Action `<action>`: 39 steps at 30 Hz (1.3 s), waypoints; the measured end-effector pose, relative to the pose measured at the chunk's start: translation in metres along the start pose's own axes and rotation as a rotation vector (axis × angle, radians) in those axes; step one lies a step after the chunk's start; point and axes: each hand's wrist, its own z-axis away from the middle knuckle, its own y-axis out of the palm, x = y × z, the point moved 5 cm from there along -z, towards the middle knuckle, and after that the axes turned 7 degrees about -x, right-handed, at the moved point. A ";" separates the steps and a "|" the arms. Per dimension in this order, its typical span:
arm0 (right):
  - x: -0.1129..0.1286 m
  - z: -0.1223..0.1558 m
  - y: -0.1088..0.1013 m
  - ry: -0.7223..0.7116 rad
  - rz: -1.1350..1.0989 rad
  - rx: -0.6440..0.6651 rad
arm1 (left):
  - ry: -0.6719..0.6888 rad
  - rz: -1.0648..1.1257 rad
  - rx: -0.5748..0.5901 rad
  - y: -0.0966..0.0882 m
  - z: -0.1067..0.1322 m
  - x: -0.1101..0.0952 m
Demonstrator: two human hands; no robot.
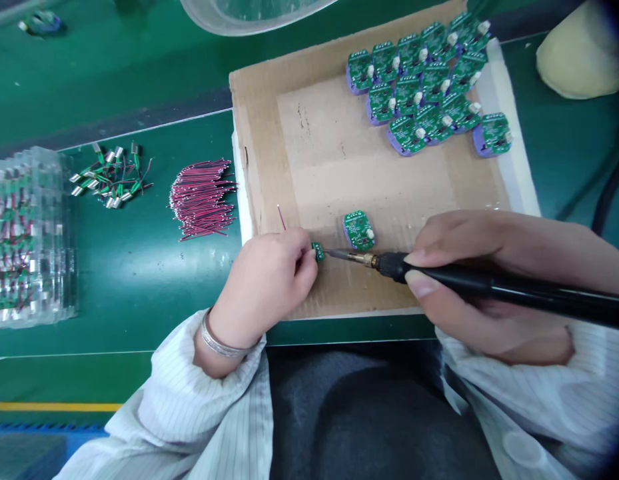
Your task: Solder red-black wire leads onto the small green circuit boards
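My right hand point(489, 280) is wrapped round the black handle of a soldering iron point(439, 270). The iron's tip points left and meets, or nearly meets, the edge of a small green circuit board point(318, 251). Most of that board lies hidden beneath my left hand point(274, 273), whose thumb and fingers are pinched together at it. A thin red wire point(282, 217) pokes out past my left fingers; its other end is hidden. Just beyond the iron's tip, another green circuit board point(359, 230) with a purple underside and a white connector rests on the cardboard point(319, 153).
Several boards point(409, 93) stand in rows at the cardboard's far right. Left of it lie a bundle of red and black wires point(202, 200) and a pile of small wired metal parts point(112, 175). Stacked clear trays point(32, 233) stand far left, a clear tub point(254, 17) at the back.
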 end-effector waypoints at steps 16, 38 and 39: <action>0.004 0.003 0.003 -0.051 0.039 -0.032 | -0.018 0.009 -0.003 0.001 0.000 -0.001; 0.001 0.000 0.000 -0.012 0.060 0.044 | -0.032 -0.057 -0.019 0.001 0.001 -0.001; 0.000 0.001 0.000 -0.010 0.059 0.047 | -0.031 -0.053 -0.019 0.001 0.001 -0.001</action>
